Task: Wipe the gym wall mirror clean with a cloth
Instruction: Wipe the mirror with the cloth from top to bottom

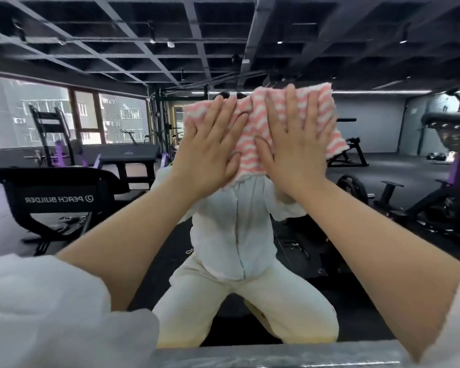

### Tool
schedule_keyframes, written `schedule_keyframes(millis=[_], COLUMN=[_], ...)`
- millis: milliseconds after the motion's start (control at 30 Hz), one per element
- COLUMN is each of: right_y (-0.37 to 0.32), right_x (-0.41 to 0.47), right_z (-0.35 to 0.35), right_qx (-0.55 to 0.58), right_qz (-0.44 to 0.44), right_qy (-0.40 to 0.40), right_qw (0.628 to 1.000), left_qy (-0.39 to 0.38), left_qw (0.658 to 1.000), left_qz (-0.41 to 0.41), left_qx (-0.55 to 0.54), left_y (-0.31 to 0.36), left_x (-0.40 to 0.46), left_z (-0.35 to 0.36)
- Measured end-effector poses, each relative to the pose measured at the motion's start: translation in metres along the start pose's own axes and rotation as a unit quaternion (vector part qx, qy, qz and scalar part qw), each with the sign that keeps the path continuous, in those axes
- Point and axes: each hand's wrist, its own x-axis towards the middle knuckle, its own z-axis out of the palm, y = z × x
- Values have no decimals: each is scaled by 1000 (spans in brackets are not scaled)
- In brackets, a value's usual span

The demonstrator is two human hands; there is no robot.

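The wall mirror [117, 235] fills almost the whole view and reflects the gym and a crouching person in white clothes. A pink-and-white striped cloth [252, 134] is spread flat on the glass at about head height. My left hand [210, 150] lies flat on the cloth's left part, fingers spread and pointing up. On the cloth's right part my right hand [295, 144] presses the same way. The two thumbs nearly meet over the cloth's lower middle. Both palms pin the cloth against the mirror.
A grey ledge [276, 354] runs along the mirror's bottom edge. In the reflection stand a black bench marked PEACH BUILDER [59, 200] on the left, weight machines [436, 197] on the right, and windows [91, 115] at the far left.
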Motion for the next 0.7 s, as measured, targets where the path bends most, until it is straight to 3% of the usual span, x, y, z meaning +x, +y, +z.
schedule_keyframes(millis=[67, 200, 500, 600, 700], right_y=[2, 1, 17, 22, 29], right_x=[-25, -95, -275, -318, -351], right_z=[15, 39, 84, 84, 86], right_qx=[19, 30, -6, -7, -11], right_qz=[-22, -46, -186, -228, -290], right_qy=[30, 33, -111, -182, -249], right_qw=[999, 998, 976, 957, 924], left_qy=[-20, -71, -136, -184, -317], left_qw=[1000, 997, 974, 949, 896], left_qz=[-17, 35, 177, 250, 301], left_qx=[-5, -23, -37, -58, -74], left_y=[13, 47, 125, 146, 163], left_x=[-15, -62, -197, -231, -257], left_z=[6, 21, 50, 57, 58])
